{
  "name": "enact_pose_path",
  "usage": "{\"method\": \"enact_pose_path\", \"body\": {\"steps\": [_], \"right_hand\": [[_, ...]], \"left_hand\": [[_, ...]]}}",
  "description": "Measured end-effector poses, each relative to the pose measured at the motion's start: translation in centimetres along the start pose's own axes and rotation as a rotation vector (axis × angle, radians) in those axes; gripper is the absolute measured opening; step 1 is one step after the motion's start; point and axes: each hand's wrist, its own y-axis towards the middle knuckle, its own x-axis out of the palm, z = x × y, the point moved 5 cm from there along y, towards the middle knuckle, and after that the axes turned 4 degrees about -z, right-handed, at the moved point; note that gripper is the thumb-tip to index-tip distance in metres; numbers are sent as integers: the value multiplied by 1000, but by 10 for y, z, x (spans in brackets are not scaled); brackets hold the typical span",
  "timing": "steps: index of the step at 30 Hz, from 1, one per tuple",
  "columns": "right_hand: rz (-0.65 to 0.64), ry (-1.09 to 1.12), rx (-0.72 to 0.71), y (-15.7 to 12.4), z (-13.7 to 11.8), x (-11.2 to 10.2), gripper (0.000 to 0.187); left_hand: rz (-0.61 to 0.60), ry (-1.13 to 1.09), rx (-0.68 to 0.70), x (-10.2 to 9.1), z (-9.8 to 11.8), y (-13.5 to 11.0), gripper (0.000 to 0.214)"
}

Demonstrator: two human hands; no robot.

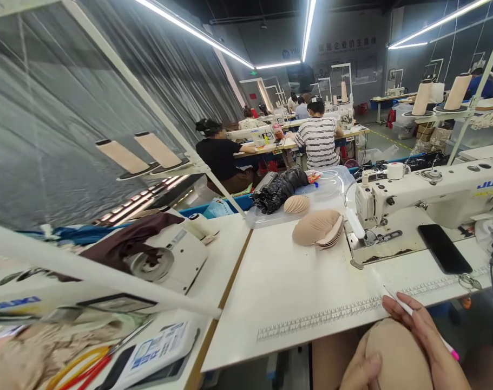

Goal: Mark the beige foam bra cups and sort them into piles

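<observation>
At the table's front edge, a beige moulded bra cup (pixel 397 352) is held low over the lap. My left hand (pixel 362 368) grips its left side, thumb pressed on the surface. My right hand (pixel 431 336) lies along the cup's right side and pinches a slim white marker pen (pixel 405 307) with a pink end. The pen slants, its tip pointing up and left near the ruler tape (pixel 331 314) on the table edge. Farther back on the table sits a stack of nested beige cups (pixel 317 228), with a smaller cup stack (pixel 296 204) behind it.
To the right stands a sewing machine (pixel 425 187), a black phone (pixel 444 249) and keys (pixel 469 280) near it. A clear plastic tray (pixel 256 219) holds a black bag (pixel 279 188). A white pole (pixel 87 265) crosses the left side. Several people sit sewing ahead.
</observation>
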Motion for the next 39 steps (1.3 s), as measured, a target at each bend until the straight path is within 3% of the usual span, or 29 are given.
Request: {"method": "enact_pose_path", "body": {"steps": [9, 14, 18, 22, 26, 29, 34, 39], "right_hand": [[69, 108, -61, 0, 13, -10, 57], [87, 49, -94, -6, 7, -9, 58], [53, 55, -46, -12, -3, -9, 63], [17, 99, -43, -11, -7, -15, 66], [38, 57, -88, -10, -6, -21, 65], [46, 15, -110, -9, -4, -22, 66], [-23, -196, -131, -9, -8, -25, 53], [-58, -572, -374, -17, -28, -34, 32]], "left_hand": [[2, 5, -26, 1, -3, -8, 54], [-9, 23, -18, 2, -5, -10, 71], [-24, -59, -83, 8, -3, -8, 61], [-79, -156, -183, 16, -10, -3, 73], [-32, -142, -185, 16, -18, 1, 59], [-28, -149, -169, 17, -19, 0, 63], [-19, -67, -69, 19, -13, -10, 55], [13, -94, 9, 20, -8, -9, 46]]}}
